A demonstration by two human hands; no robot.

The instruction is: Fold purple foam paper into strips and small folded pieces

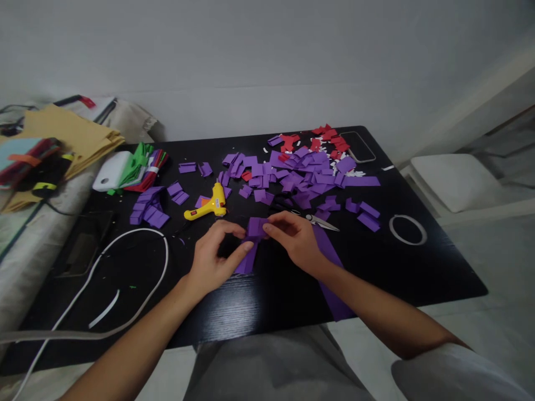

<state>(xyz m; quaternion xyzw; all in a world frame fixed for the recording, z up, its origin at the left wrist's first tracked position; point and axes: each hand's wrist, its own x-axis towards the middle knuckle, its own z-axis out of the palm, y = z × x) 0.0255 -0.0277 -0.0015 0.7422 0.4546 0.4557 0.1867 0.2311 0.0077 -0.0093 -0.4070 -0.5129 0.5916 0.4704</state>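
A folded purple paper piece (256, 227) is between my hands near the front middle of the table. My left hand (213, 253) curls around its left side, with thumb and index finger against it. From the right, my right hand (295, 240) pinches its edge between thumb and fingers. The lower part of the piece hangs toward the table. Behind my right hand lie scissors (324, 224), blades pointing right, their dark handles partly hidden. A yellow glue gun (211, 205) rests just beyond my left hand. A long purple paper strip (334, 295) runs under my right forearm.
Folded purple pieces (307, 167) lie heaped at the back, with red scraps (334, 139) behind. A tape ring (407, 229) sits at right. At left are joined purple pieces (148, 207), a white cable (167, 250), a phone (79, 245) and coloured paper bundles (136, 167).
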